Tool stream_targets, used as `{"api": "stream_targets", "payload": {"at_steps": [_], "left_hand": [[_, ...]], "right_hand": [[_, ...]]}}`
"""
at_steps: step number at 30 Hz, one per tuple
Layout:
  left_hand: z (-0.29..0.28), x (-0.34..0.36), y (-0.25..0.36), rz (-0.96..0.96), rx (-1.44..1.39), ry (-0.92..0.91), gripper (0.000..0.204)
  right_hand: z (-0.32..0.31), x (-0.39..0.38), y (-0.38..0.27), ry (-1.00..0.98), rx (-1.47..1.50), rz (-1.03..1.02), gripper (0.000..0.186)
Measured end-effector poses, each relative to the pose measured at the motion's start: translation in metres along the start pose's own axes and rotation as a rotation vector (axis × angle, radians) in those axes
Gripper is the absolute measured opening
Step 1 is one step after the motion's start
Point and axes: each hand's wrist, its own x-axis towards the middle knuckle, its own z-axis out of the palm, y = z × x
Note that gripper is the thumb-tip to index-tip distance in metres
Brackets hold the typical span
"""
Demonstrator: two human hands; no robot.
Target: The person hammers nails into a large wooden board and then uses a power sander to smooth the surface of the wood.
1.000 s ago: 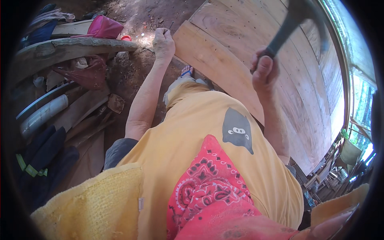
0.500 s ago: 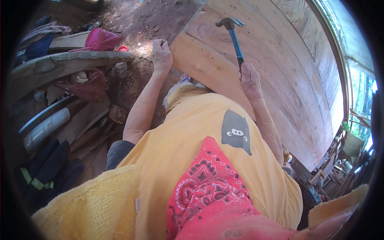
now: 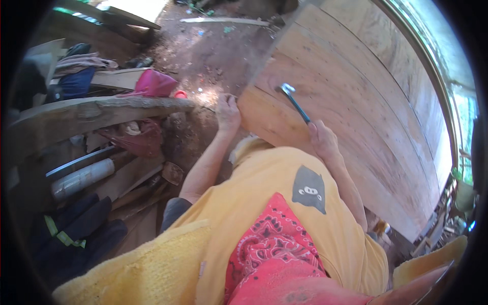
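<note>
My right hand (image 3: 320,137) is closed round the handle of a claw hammer (image 3: 300,109). The metal head is over the plywood sheet (image 3: 356,117) with dark seams, on the right. My left hand (image 3: 227,112) is pinched at the sheet's left edge. A thin nail showed in those fingers earlier; it is too small to make out now. Below both hands are my yellow shirt (image 3: 254,178) and a red patterned bandana (image 3: 274,254).
A rough timber (image 3: 91,109) runs along the left, with a pink bag (image 3: 155,82), a white pipe (image 3: 81,178), scrap boards and dark gloves (image 3: 76,223) around it. A pale strip of wood (image 3: 223,21) lies on the dirt floor ahead. Clutter fills the lower right.
The hammer has come down from raised high to low over the sheet. The whole view has shifted, showing more floor ahead, with my left hand appearing lower and further right.
</note>
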Motion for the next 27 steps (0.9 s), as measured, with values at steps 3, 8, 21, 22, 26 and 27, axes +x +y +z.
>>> {"api": "stream_targets", "payload": {"at_steps": [3,8,21,22,26,27], "left_hand": [[-0.003,0.002,0.001,-0.034,0.080,-0.020,0.009],[0.001,0.002,-0.004,-0.057,0.020,-0.045,0.007],[0.032,0.062,0.080,0.537,0.174,-0.229,0.010],[0.043,0.065,0.088,0.585,0.196,-0.263,0.010],[0.105,0.075,0.112,0.843,0.343,-0.517,0.010],[0.120,0.079,0.115,0.847,0.317,-0.543,0.011]], "right_hand": [[0.009,-0.001,0.005,0.060,0.045,-0.064,0.043],[0.013,0.005,0.019,0.093,0.048,-0.087,0.048],[-0.011,-0.002,0.072,0.340,0.163,0.198,0.050],[-0.012,-0.003,0.083,0.346,0.268,0.281,0.051],[-0.025,-0.015,0.114,0.401,0.686,0.468,0.052],[-0.025,-0.021,0.117,0.410,0.754,0.568,0.052]]}}
